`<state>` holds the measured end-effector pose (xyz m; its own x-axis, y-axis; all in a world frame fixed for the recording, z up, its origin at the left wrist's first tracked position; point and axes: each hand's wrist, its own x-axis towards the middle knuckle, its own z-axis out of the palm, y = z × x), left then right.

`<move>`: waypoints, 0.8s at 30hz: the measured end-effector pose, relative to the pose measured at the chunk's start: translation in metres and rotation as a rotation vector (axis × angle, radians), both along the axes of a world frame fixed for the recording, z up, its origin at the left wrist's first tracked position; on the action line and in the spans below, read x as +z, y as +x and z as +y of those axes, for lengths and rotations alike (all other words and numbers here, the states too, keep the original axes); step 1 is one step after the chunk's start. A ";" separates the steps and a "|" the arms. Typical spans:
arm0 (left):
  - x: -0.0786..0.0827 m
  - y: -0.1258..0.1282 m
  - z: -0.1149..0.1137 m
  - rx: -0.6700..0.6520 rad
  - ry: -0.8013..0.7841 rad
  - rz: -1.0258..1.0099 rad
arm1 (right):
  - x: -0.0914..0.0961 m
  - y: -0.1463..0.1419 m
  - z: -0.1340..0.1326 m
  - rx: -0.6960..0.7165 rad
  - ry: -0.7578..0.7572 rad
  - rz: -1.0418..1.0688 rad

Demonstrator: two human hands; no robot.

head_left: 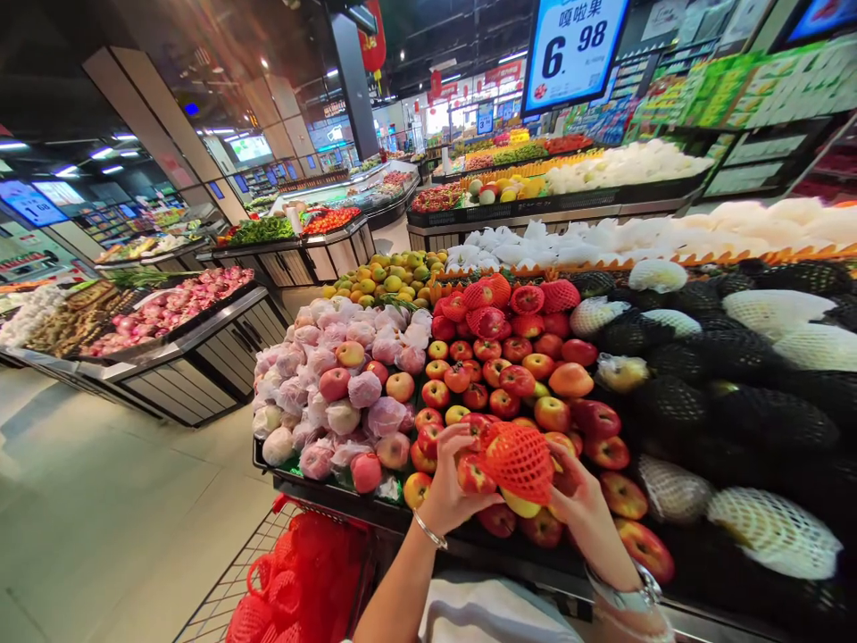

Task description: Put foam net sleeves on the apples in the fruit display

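Both my hands are at the front of a fruit stand piled with red apples (509, 375). My left hand (450, 487) and my right hand (577, 496) together grip one apple (520, 505) that is partly covered by an orange-red foam net sleeve (517, 461). The left hand has a thin bracelet on the wrist and also touches a bare red apple (472, 473). A watch shows on the right wrist.
Pink-wrapped fruit (335, 384) lies left of the apples, black and white netted fruit (736, 393) to the right. A shopping cart (254, 572) below left holds several red foam nets (301, 572). Other produce stands (174, 348) and a price sign (572, 45) stand beyond an open aisle floor.
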<state>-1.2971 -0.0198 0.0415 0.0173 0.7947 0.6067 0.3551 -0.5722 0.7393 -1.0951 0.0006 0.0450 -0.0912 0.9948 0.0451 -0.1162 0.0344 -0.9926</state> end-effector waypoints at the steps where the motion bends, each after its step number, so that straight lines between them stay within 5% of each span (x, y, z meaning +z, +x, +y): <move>1: 0.001 -0.001 0.002 -0.004 0.035 0.061 | 0.000 0.001 -0.001 -0.007 0.004 -0.004; 8: 0.010 -0.002 0.012 -0.297 -0.025 0.239 | -0.012 -0.006 -0.011 -0.006 -0.101 0.049; 16: -0.007 0.011 0.010 -0.165 0.061 0.160 | -0.004 -0.009 -0.015 0.098 -0.282 0.360; 19: 0.001 0.012 0.005 -0.258 0.066 0.099 | -0.008 -0.011 -0.014 0.041 -0.299 0.460; 24: 0.021 0.002 -0.003 -0.359 -0.137 0.073 | -0.010 -0.010 -0.010 0.013 -0.240 0.417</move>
